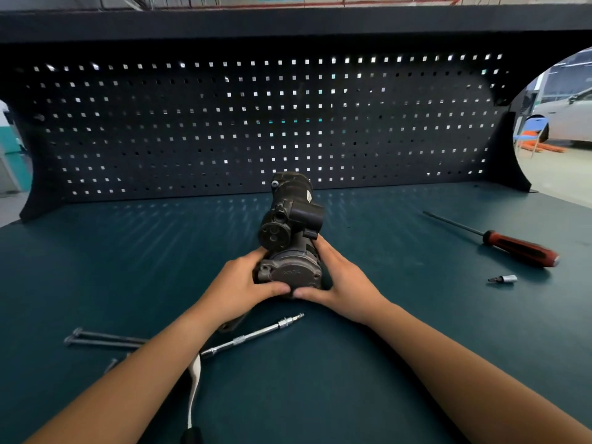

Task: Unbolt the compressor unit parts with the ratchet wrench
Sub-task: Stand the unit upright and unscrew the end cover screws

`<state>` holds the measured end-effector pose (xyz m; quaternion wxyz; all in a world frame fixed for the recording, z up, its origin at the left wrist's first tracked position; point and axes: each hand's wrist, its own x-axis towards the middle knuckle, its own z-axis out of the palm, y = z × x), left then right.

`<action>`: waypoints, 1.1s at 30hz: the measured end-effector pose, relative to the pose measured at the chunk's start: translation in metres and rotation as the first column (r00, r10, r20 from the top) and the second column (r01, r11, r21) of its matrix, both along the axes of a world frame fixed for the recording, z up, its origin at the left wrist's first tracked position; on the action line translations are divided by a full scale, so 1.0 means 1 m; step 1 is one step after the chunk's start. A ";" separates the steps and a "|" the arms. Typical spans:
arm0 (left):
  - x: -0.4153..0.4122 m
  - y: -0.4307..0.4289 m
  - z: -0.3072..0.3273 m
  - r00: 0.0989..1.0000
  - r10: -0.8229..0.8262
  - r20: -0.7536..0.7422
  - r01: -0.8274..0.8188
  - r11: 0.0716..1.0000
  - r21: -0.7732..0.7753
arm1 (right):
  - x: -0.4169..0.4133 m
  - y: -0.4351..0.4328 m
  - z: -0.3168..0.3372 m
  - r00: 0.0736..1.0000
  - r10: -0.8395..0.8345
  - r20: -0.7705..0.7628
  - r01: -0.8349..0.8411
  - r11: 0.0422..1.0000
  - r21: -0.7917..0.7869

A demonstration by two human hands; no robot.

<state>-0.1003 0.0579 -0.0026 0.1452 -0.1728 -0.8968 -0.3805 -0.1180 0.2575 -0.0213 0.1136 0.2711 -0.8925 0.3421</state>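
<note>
A dark compressor unit [290,225] lies on the teal workbench [384,331], its long axis pointing away from me. My left hand [243,286] grips the near end cap [290,272] from the left, thumb along its lower edge. My right hand [339,280] grips the same end from the right, its thumb meeting the left one. The ratchet wrench [256,333], a slim silver tool with a bit at its tip, lies on the bench just in front of my hands, partly under my left forearm.
Two long bolts [105,338] lie at the near left. A red-handled screwdriver [512,243] and a small socket bit [503,279] lie to the right. A black pegboard [256,123] backs the bench. A white strap [193,386] hangs by my left arm.
</note>
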 end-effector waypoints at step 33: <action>0.002 0.002 -0.003 0.999 0.028 -0.021 -0.030 0.994 -0.105 | 0.014 -0.005 -0.003 0.995 -0.076 0.071 0.093 0.955 -0.282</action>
